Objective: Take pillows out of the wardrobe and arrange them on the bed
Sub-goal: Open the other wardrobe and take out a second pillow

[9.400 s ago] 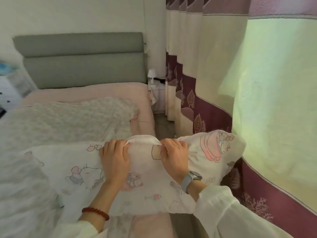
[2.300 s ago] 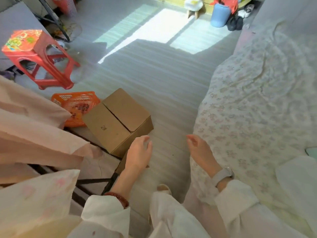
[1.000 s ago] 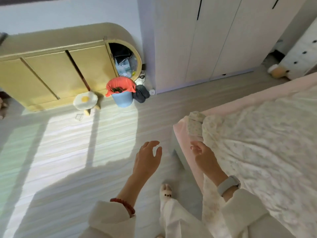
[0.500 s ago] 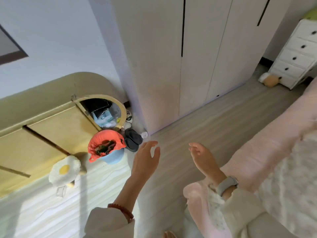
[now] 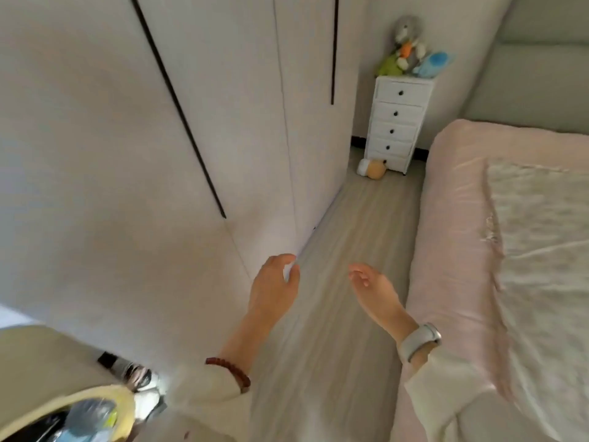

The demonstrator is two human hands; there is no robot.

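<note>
The white wardrobe (image 5: 134, 154) fills the left half of the view, its doors closed, with dark slit handles. The bed (image 5: 459, 237) with a pink sheet and a pale floral cover lies on the right. My left hand (image 5: 274, 288) hangs empty, fingers loosely spread, close to the wardrobe's lower corner. My right hand (image 5: 374, 290), with a watch on the wrist, is empty and open over the floor beside the bed edge. No pillow is in view.
A strip of wood floor (image 5: 347, 250) runs between wardrobe and bed. At its far end stands a white chest of drawers (image 5: 396, 122) with soft toys on top and a plush toy (image 5: 371, 169) at its foot. A yellow cabinet (image 5: 47, 378) is at lower left.
The view has swung from the bed, past the room, round to the wardrobe. The pillow held earlier is gone from my hands, which are now both empty.
</note>
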